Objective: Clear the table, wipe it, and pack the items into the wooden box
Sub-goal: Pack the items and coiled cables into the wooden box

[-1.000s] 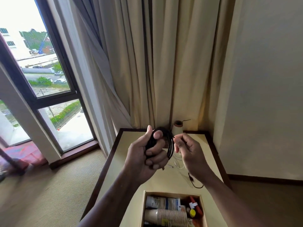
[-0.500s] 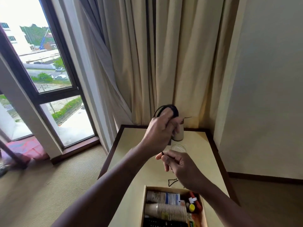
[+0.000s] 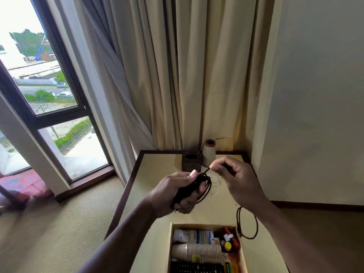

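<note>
My left hand [image 3: 173, 194] grips a coil of black cable [image 3: 204, 187] above the cream table [image 3: 157, 174]. The thumb and fingers of my right hand [image 3: 238, 178] pinch the cable's free end just right of the coil. A loose loop of the same cable [image 3: 254, 225] hangs below my right wrist. Under my hands sits the wooden box [image 3: 170, 243], holding a stack of paper cups [image 3: 199, 252], a white packet [image 3: 195, 236], a black remote [image 3: 197, 267] and small red and yellow items. A thin white cord [image 3: 215, 186] lies on the table behind the coil.
At the table's back edge stand a dark woven holder [image 3: 191, 160] and a cream thread cone [image 3: 209, 153]. Curtains [image 3: 187, 75] hang behind, a wall [image 3: 315, 115] is on the right, a tall window [image 3: 43, 91] on the left. Carpet [image 3: 59, 223] surrounds the table.
My left hand dropped from near the cone to just above the table with the coil. My right hand rose and moved right, now pinching the cable's end.
</note>
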Action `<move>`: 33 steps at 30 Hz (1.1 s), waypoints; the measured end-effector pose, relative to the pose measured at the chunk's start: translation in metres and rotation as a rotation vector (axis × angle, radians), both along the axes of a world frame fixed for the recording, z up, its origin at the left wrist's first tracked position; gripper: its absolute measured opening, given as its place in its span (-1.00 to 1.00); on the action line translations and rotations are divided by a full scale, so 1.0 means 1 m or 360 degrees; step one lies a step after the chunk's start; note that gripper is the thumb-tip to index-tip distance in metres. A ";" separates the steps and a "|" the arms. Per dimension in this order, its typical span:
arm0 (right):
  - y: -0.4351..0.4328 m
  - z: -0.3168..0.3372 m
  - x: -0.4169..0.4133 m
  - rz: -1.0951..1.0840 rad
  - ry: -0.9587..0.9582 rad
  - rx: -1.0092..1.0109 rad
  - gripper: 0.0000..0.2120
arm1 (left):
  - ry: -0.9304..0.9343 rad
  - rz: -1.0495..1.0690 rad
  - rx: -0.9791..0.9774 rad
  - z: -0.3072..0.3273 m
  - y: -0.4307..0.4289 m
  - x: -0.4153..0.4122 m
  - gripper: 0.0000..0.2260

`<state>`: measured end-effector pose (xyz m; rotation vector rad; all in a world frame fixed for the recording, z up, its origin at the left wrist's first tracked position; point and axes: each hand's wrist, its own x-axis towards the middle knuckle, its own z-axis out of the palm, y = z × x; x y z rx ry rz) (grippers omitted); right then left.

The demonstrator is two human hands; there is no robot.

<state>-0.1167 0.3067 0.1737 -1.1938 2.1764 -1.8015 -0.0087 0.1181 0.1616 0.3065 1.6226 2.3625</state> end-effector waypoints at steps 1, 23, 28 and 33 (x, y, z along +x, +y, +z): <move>-0.004 -0.003 0.001 0.0008 -0.0063 -0.0015 -0.90 | 0.0025 -0.0045 0.0165 0.000 0.006 0.002 -0.66; -0.006 -0.021 0.039 0.0304 -0.0421 0.0143 -0.73 | 0.0598 0.0554 -0.2299 0.047 0.006 -0.027 -0.77; 0.008 -0.005 0.026 0.0086 -0.0220 0.0095 -0.78 | 0.0238 0.0384 -0.1141 0.028 -0.002 -0.017 -0.68; 0.011 -0.001 0.014 -0.0042 -0.0254 0.0006 -0.78 | 0.0064 0.0219 -0.0144 0.013 0.003 0.002 -0.65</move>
